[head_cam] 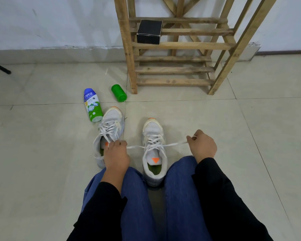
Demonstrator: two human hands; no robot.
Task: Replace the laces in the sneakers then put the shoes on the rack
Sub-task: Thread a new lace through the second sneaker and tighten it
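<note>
Head view.
A: Bottom centre: two knees in jeans (pixel 137 197), a black sleeve on each side. Hands?
B: Left hand (pixel 116 153), left of centre, fingers curled, pinching one end of the lace (pixel 135 146). Right hand (pixel 202 145), right of centre, fisted round the other end. The lace is taut, running sideways between them.
A: Sneakers?
B: Centre sneaker (pixel 153 127) is upright on the floor between the knees, toe up-frame. The lace passes through its top eyelets. Left sneaker (pixel 111 119) is just beside it, laced and leaning left, its opening partly behind the left hand.
A: Farther up?
B: Bottle (pixel 93 105) lies by that sneaker's toe; I cannot tell if they touch. Green cap (pixel 118 93) is on its side, above and to the right. Rack (pixel 174 46) is at top centre by the wall. Box (pixel 149 32) sits at a shelf's left end.
</note>
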